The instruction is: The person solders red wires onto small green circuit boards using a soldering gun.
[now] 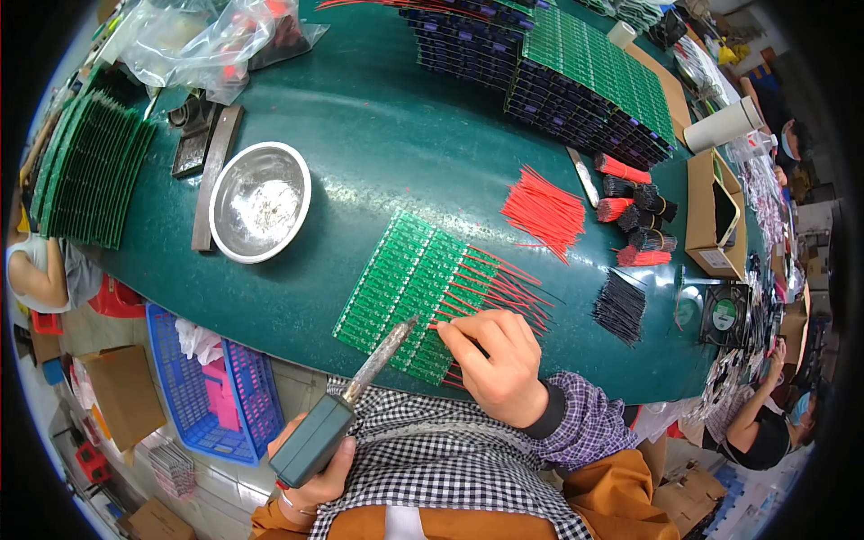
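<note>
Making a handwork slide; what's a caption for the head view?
Left hand holds a soldering iron over a green circuit panel; right hand pinches a red wire.

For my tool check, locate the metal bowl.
In the head view, the metal bowl sits on the green table, left of the circuit-board panel and just right of the long flat bar.

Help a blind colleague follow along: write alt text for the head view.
A person's left hand holds a soldering iron over a green circuit-board panel while the right hand pinches a red wire. The green table also holds wire bundles, a metal bowl and stacked boards.
</note>
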The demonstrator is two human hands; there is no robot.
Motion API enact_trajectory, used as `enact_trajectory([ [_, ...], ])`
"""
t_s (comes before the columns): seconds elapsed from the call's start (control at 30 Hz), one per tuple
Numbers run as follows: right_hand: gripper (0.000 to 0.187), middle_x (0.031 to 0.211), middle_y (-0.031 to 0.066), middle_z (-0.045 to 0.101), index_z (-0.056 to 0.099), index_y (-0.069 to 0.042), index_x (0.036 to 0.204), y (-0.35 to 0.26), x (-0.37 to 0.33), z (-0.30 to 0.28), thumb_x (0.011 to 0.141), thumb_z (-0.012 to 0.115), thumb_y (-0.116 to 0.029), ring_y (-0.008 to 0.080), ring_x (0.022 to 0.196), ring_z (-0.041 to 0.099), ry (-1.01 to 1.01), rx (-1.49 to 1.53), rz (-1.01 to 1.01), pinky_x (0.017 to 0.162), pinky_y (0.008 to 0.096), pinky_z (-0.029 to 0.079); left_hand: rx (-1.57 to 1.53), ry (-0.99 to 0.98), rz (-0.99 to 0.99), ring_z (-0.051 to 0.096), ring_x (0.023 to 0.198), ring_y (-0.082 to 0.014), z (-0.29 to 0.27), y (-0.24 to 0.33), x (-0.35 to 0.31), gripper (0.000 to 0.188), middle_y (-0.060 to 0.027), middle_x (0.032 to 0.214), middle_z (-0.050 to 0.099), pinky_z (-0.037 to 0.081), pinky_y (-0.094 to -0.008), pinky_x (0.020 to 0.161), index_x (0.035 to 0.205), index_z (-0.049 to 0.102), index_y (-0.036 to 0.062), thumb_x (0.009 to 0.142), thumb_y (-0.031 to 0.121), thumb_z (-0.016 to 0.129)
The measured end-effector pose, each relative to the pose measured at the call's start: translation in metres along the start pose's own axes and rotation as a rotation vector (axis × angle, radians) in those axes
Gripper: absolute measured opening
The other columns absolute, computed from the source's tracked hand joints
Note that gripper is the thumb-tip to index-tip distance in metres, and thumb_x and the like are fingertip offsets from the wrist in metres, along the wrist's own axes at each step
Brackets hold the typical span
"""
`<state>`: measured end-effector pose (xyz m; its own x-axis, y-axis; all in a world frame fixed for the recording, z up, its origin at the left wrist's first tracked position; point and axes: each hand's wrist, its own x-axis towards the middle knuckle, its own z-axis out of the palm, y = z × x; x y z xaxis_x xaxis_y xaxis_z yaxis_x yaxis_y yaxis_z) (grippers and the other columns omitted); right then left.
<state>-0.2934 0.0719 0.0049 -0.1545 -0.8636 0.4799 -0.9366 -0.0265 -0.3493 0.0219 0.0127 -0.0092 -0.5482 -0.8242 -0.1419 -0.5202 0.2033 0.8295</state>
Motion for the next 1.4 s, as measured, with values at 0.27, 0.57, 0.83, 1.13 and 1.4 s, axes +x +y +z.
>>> enact_trajectory([
  [0.27,0.033,0.100,0.0068,0.071,0.075,0.001,0.108,-0.002,-0.003,-0.003,0.077,0.073,-0.008,0.0213,0.086,0.068,-0.034,0.020,-0.025,0.072,0.0346,0.052,0.020,0.007,0.065,0.073,0.076,-0.0339,0.000,0.004,0.003,0.030,-0.0180,0.093,0.074,0.058,-0.0401,0.067,0.103,0.078,-0.0021,0.077,0.012,0.085],
  [0.57,0.034,0.100,0.0075,0.070,0.075,0.001,0.109,-0.001,-0.005,0.001,0.076,0.071,-0.009,0.0223,0.086,0.067,-0.040,0.017,-0.040,0.073,0.0354,0.052,-0.012,-0.006,0.089,0.074,0.077,-0.0333,0.000,0.014,0.010,0.028,-0.0171,0.095,0.074,0.059,-0.0397,0.067,0.103,0.078,-0.0021,0.079,0.010,0.084],
  [0.83,0.032,0.097,0.0053,0.071,0.076,0.000,0.107,-0.003,-0.001,-0.001,0.076,0.072,-0.007,0.0205,0.084,0.067,-0.040,0.014,-0.036,0.071,0.0347,0.051,-0.031,-0.011,0.093,0.074,0.075,-0.0322,0.001,0.011,0.009,0.027,-0.0161,0.091,0.073,0.058,-0.0389,0.066,0.101,0.078,-0.0025,0.078,0.009,0.084],
  [1.13,0.032,0.095,0.0034,0.072,0.078,-0.001,0.106,-0.003,0.000,0.000,0.075,0.072,-0.005,0.0197,0.081,0.067,-0.026,0.022,-0.034,0.070,0.0343,0.050,-0.045,-0.001,0.101,0.073,0.072,-0.0299,0.004,0.013,0.013,0.026,-0.0155,0.089,0.073,0.057,-0.0365,0.063,0.099,0.078,-0.0029,0.076,0.007,0.084],
  [1.4,0.030,0.094,0.0035,0.072,0.078,-0.001,0.105,-0.003,0.001,-0.001,0.076,0.073,-0.005,0.0195,0.081,0.067,-0.028,0.016,-0.025,0.069,0.0342,0.051,-0.017,-0.002,0.114,0.070,0.069,-0.0300,-0.002,-0.001,0.000,0.026,-0.0156,0.087,0.071,0.055,-0.0377,0.059,0.100,0.076,-0.0019,0.077,0.008,0.084],
])
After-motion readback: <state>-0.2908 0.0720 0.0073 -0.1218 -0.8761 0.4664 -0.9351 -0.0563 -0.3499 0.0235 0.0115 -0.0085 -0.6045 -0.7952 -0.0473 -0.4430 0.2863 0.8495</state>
